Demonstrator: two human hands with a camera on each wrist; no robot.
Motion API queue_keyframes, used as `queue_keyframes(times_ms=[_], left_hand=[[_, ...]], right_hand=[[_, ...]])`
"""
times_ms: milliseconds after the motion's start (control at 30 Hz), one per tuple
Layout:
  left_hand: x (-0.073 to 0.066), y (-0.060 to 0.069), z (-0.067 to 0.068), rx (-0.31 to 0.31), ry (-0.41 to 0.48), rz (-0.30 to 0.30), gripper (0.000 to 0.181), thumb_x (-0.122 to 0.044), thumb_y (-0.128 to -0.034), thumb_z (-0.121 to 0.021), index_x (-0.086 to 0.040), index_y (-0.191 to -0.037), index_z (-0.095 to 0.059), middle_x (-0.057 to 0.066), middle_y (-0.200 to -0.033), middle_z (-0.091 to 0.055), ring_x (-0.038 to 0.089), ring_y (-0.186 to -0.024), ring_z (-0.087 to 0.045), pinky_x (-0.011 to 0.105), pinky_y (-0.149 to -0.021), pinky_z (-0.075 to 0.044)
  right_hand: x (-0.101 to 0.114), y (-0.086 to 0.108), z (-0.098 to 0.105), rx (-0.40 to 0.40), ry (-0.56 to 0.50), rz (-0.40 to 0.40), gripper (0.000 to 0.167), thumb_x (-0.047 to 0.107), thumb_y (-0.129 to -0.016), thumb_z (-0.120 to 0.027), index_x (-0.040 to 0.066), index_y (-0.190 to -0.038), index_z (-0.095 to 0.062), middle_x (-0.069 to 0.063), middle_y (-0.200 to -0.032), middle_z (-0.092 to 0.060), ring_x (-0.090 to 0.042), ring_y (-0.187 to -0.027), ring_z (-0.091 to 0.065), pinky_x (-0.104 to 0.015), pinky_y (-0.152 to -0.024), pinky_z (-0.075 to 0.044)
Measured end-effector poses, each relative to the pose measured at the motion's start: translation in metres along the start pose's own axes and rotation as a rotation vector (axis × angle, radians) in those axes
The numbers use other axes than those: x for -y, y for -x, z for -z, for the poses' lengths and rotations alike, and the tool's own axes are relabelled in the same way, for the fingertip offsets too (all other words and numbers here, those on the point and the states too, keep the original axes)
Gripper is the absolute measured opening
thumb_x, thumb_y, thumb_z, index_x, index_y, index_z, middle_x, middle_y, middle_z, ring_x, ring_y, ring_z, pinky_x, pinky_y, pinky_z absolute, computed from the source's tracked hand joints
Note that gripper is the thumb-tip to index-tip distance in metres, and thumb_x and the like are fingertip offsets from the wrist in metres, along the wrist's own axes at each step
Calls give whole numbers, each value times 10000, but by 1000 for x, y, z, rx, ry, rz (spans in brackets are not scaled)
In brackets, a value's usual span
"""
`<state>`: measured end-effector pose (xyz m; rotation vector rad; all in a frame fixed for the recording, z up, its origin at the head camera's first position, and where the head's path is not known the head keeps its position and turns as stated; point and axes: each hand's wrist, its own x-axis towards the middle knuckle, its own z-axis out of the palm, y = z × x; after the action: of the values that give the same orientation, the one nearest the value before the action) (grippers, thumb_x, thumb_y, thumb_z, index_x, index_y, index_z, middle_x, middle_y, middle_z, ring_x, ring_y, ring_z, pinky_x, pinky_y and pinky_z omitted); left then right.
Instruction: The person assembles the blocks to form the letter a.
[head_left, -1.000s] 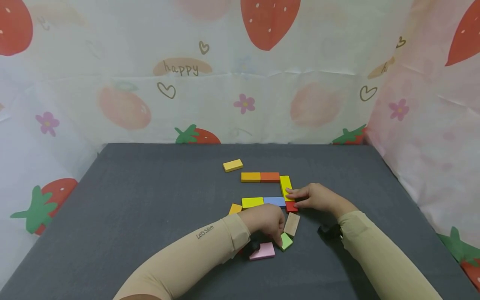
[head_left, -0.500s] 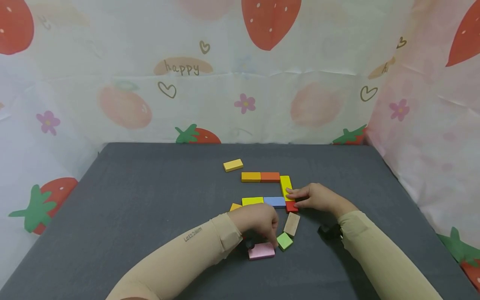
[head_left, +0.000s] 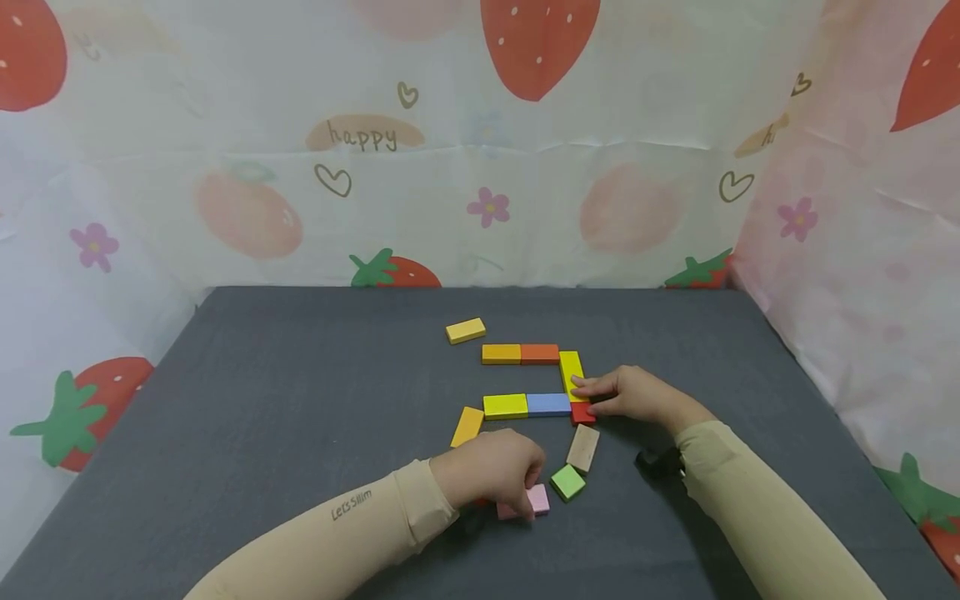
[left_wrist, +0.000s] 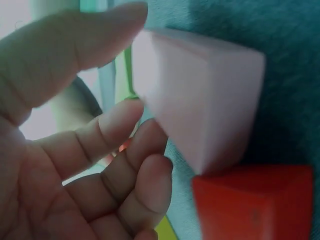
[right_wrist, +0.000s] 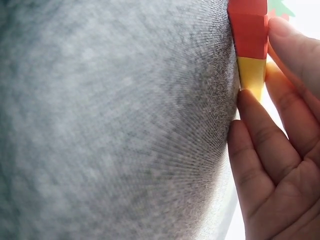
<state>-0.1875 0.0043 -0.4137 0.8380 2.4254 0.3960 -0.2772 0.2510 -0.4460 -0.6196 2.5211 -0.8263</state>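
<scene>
In the head view, my left hand [head_left: 495, 468] reaches over a pink block [head_left: 537, 498]. The left wrist view shows the thumb and index fingertip at two edges of the pink block's [left_wrist: 175, 85] end, pinching it. A red block [left_wrist: 250, 200] lies against its other end. My right hand [head_left: 645, 398] rests with extended fingers on a yellow upright-lying block [head_left: 570, 367] and a small red block [head_left: 582, 412]. In the right wrist view, its thumb touches the red block [right_wrist: 250, 35] and its fingertips touch the yellow block [right_wrist: 251, 72].
A light green block [head_left: 567, 482] and a plain wood block [head_left: 582, 448] lie between the hands. Blue [head_left: 548, 405], yellow [head_left: 505, 407], orange-red [head_left: 539, 354] and amber [head_left: 501, 354] blocks form rows. Single blocks lie at back [head_left: 466, 331] and left [head_left: 467, 426] on the dark table [head_left: 315, 375].
My left hand has left the light green block and moved left and nearer to the pink block. The light green block shifted slightly left. My right hand has stayed in place.
</scene>
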Motion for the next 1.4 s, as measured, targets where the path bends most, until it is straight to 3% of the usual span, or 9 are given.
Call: queue_keyframes(times_ms=[200,500,933,1100,1400], left_hand=[[1,2,-4,-26,-21,1,268,-294,-667,-812,-197,-675,-563,-60,-636,-532,102,-602,-480,238,-517,-363],[4,2,-5,-44,66,-10,215,-255,-694,-792,-188,-721,-589,-53,-651,-534,105,-615,-488,236,-522,-388],[7,-4,-9,-67,111,-25,205,-270,-707,-779,-206,-738,-587,-58,-653,-525,90,-615,-480,228,-522,-376],[22,2,-7,-116,86,-76,195,-294,-715,-771,-216,-783,-606,-87,-685,-536,65,-639,-481,208,-560,-404],[71,31,4,-187,-64,-214,253,-354,-730,-750,-254,-937,-647,-140,-866,-563,56,-824,-457,246,-717,-401]], right_hand=[[2,0,-1,0,-5,-5,406,284,-810,-677,232,-1205,-598,40,-1305,-503,-226,-1248,-425,-436,-985,-352],[1,-1,-1,1,18,-4,395,270,-817,-673,226,-1203,-601,23,-1305,-505,-242,-1247,-425,-448,-984,-349],[2,1,-1,-3,16,-7,387,254,-820,-672,224,-1200,-605,17,-1302,-508,-251,-1246,-425,-447,-975,-360],[3,0,-1,2,14,-18,384,251,-824,-667,223,-1202,-603,16,-1305,-505,-256,-1254,-415,-450,-984,-347],[4,0,1,9,21,-36,391,244,-820,-672,239,-1204,-599,34,-1308,-501,-253,-1266,-401,-447,-988,-345]])
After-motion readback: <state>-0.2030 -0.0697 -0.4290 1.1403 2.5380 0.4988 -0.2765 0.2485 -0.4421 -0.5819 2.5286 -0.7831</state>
